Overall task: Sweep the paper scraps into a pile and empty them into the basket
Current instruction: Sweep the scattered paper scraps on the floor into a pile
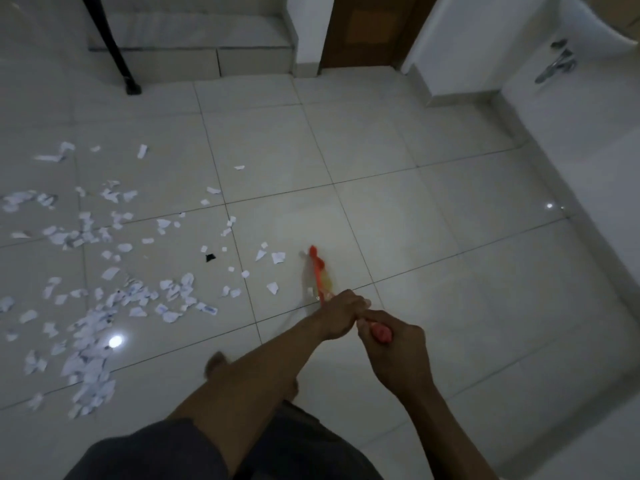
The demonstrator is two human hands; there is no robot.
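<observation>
Several white paper scraps [93,306] lie scattered over the tiled floor on the left, densest at the lower left. A single dark scrap [210,258] sits among them. Both hands grip an orange broom [318,268] that blurs with motion. My left hand [341,315] holds the handle lower down, nearer the head. My right hand [394,344] grips the handle's top end just behind it. The broom head meets the floor to the right of the nearest scraps [277,258]. No basket is in view.
A black pole [114,46] stands on the floor at the upper left, in front of a low tiled step [194,60]. A wooden door [367,29] is at the top centre. White walls and a sink with a tap [557,64] line the right side.
</observation>
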